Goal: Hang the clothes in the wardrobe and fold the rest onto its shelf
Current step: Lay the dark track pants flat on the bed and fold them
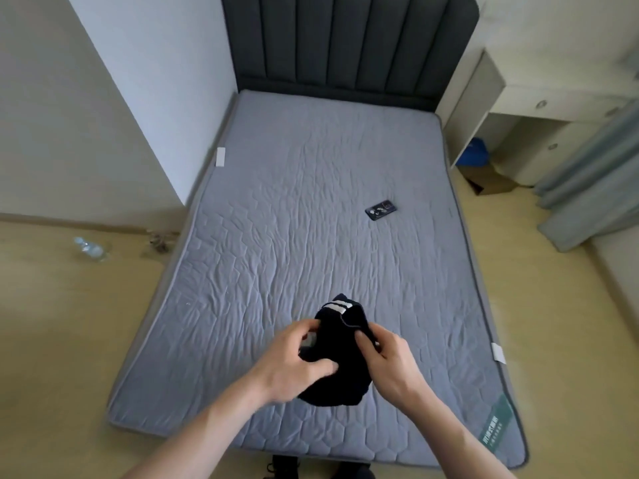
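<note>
A small dark navy garment (340,344) with two white stripes at its far end is bunched up above the near part of the grey mattress (311,202). My left hand (294,361) grips its left side with curled fingers. On its right side my right hand (390,364) pinches the fabric's edge. Both forearms reach in from the bottom of the view. No wardrobe or shelf is in view.
A black phone (380,210) lies on the mattress at mid right. A dark padded headboard (349,46) stands at the far end. A white desk (539,108) and grey curtain (587,181) are at the right. A plastic bottle (90,248) lies on the floor at left.
</note>
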Motion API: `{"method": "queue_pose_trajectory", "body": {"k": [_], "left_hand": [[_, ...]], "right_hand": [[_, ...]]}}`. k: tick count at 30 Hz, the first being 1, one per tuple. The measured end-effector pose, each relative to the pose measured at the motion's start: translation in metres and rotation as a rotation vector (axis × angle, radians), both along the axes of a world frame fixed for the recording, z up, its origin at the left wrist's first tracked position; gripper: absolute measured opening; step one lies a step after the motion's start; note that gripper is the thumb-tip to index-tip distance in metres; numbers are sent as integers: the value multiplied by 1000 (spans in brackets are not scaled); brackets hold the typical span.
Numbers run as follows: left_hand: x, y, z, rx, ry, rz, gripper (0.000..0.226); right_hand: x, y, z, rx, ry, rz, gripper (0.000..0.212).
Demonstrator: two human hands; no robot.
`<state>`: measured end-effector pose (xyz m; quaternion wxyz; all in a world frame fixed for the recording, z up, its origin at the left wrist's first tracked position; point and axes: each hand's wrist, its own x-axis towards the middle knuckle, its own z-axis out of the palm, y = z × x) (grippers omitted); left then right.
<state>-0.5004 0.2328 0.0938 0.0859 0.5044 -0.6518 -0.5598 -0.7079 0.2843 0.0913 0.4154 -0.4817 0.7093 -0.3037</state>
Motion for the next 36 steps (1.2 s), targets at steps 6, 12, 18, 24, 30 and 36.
{"method": "queue_pose_trajectory", "body": {"k": [6, 12, 18, 24, 30, 36], "left_hand": [[11, 2, 5, -318, -367, -313, 8], [21, -9, 27, -390, -342, -250, 31], [2, -28, 69, -399, -245, -268, 30], [3, -65, 96, -412, -137, -30, 15], [1, -93, 107, -295, -91, 94, 30], [2, -112, 116, -303, -154, -67, 33]], "right_hand": [[-7, 6, 10, 96, -295, -347, 11], [-33, 32, 5, 242, 80, -256, 78], [-9, 25, 5, 190, 325, 514, 105], [9, 6, 4, 234, 130, 278, 29], [18, -26, 28, 268, -391, 237, 68], [12, -46, 24, 40, 112, 36, 18]]}}
